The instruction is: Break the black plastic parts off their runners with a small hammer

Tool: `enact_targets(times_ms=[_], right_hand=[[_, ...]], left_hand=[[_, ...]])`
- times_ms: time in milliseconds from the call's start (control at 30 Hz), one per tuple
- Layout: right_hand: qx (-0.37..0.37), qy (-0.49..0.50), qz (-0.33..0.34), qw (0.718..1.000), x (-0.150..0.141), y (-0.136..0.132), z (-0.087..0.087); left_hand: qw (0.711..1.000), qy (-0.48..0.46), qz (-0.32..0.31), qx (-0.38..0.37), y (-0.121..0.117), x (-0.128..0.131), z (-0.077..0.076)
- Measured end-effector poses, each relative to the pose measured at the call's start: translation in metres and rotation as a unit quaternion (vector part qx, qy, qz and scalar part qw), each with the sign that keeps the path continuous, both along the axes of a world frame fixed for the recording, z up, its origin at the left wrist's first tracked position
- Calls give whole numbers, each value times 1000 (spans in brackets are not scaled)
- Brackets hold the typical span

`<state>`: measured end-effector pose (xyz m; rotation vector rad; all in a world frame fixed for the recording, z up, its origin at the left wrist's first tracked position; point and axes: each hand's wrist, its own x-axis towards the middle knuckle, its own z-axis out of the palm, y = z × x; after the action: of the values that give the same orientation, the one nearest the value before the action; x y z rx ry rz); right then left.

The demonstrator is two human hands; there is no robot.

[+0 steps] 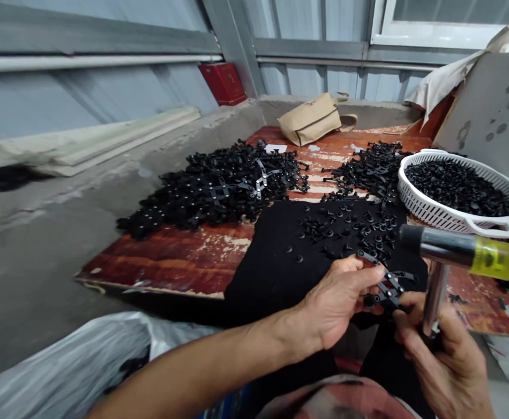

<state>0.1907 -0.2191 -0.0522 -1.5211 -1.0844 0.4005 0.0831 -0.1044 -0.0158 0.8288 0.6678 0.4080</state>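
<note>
My left hand pinches a black jointed linkage of crossed arms with small rivets, near the front edge of a black cloth. In my right hand is a mallet, its metal handle upright in the grip, with a black face on the left and a yellow one on the right. The fingertips of that hand also touch the linkage's lower right end. Loose black round-headed pins lie scattered on the cloth just beyond my hands.
Heaped black linkages cover the table's left side; a smaller heap lies farther back. A white basket of black parts stands right. Behind are a beige bag and a red box. A plastic bag sits lower left.
</note>
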Motion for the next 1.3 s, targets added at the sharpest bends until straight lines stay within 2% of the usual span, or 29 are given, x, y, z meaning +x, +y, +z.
enact_targets(times_ms=[133,267,333,467,567,700,867,967,1133,1300], right_hand=[[-35,52,17,998,2,8,0],[-55,119,58,990,14,18,3],[-49,146,50,987,19,21,6],[-32,182,3,983,27,14,6],[-42,198,-16,979,34,3,-2],[-68,201,-25,977,41,-9,-12],[-87,210,-47,973,46,-18,-17],[-91,219,-58,970,45,-22,-20],[-91,234,-66,966,44,-25,-23],[-94,233,-67,966,43,-24,-23]], left_hand=[[998,60,18,19,11,8,4],[989,115,-25,87,28,16,15],[985,133,-14,105,42,19,21],[971,190,54,137,71,22,29],[962,213,20,170,83,26,27],[939,231,-27,254,85,31,19],[902,266,-12,340,86,33,10],[894,273,-14,354,86,30,8],[902,269,-36,336,84,26,9],[886,260,-30,384,84,25,2]])
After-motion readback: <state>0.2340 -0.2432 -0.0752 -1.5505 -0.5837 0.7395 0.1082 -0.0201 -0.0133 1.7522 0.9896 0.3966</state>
